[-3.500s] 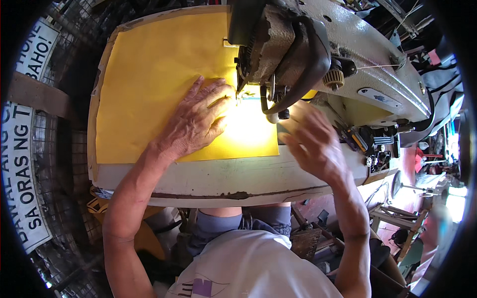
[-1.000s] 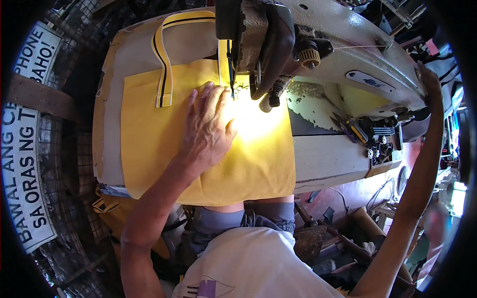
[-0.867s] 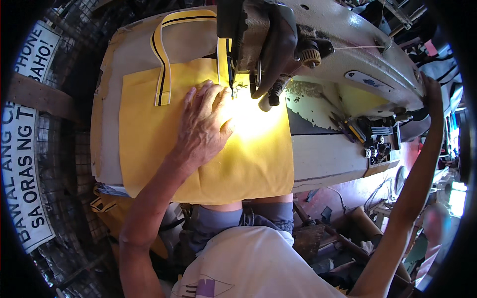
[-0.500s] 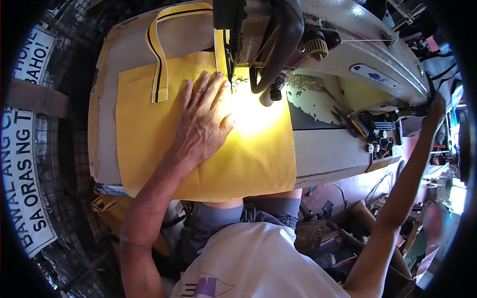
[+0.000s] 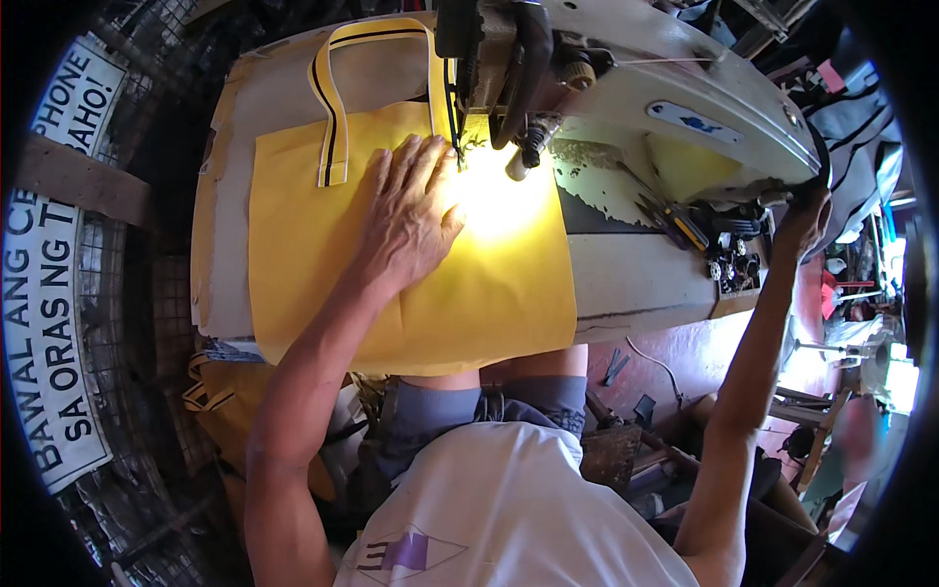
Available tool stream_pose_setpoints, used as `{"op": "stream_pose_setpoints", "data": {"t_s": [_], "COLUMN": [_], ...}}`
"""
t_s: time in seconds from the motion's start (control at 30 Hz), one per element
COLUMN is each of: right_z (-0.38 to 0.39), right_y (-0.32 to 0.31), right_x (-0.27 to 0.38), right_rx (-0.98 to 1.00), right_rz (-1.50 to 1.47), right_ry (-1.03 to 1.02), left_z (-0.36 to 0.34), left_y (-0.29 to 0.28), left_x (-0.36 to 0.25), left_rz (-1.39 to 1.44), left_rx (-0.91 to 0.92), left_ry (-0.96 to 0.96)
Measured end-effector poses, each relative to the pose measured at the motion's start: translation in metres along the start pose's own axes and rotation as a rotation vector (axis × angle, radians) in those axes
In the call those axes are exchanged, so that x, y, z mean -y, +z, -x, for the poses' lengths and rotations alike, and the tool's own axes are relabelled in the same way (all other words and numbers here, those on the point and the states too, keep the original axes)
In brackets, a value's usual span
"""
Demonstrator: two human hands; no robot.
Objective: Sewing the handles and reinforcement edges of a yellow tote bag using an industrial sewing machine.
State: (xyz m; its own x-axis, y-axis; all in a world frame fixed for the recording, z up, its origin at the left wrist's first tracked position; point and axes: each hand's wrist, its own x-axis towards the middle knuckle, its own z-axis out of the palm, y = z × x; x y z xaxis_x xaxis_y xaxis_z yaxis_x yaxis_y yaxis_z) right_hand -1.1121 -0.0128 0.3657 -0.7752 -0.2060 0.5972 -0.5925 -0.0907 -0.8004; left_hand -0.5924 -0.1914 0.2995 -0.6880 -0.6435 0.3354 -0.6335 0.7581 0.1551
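Observation:
My left hand point(image 5: 416, 210) lies flat on a yellow fabric panel point(image 5: 323, 264), fingers stretched out beside the sewing machine's needle area point(image 5: 460, 157). A yellow strap handle with a dark stripe point(image 5: 335, 117) loops over the panel's far edge. One strap end lies on the panel; the other runs to the needle area, where bright light washes out detail. Far to the right, my right hand point(image 5: 806, 223) is closed round the rim of the machine's handwheel point(image 5: 822, 157); its fingertips are partly hidden.
The sewing machine's arm point(image 5: 626, 59) spans the far side of the pale worktable point(image 5: 626, 284). Snips with yellow handles point(image 5: 690, 227) and small metal parts point(image 5: 729, 269) lie right of the panel. More yellow fabric with striped straps point(image 5: 220, 401) hangs below left. Lettered signs point(image 5: 64, 323) stand at left.
The whole view has shifted slightly. My right hand has come a little nearer along the handwheel's rim. My left hand and the yellow panel keep nearly the same place under the machine.

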Motion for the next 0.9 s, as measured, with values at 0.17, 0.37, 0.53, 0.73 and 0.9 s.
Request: {"op": "stream_pose_setpoints", "data": {"t_s": [0.17, 0.37, 0.53, 0.73, 0.9], "right_z": [0.111, 0.391, 0.422, 0.266, 0.19], "right_y": [-0.065, -0.026, 0.006, 0.002, 0.083], "right_x": [0.038, 0.094, 0.113, 0.155, 0.145], "right_rx": [0.274, 1.366, 1.09, 0.601, 0.793], "right_rz": [0.684, -0.019, -0.545, -0.36, 0.759], "right_ry": [-0.233, 0.601, 1.171, 0.778, -0.552], "left_z": [-0.001, -0.008, 0.002, 0.019, 0.006], "left_y": [-0.01, -0.023, -0.017, 0.005, -0.013], "left_x": [0.028, 0.05, 0.049, -0.039, -0.08], "left_rz": [0.068, 0.15, 0.084, -0.038, -0.113], "left_rx": [0.037, 0.06, 0.046, -0.105, 0.051], "left_ry": [0.079, 0.305, 0.267, -0.2, -0.409]}}
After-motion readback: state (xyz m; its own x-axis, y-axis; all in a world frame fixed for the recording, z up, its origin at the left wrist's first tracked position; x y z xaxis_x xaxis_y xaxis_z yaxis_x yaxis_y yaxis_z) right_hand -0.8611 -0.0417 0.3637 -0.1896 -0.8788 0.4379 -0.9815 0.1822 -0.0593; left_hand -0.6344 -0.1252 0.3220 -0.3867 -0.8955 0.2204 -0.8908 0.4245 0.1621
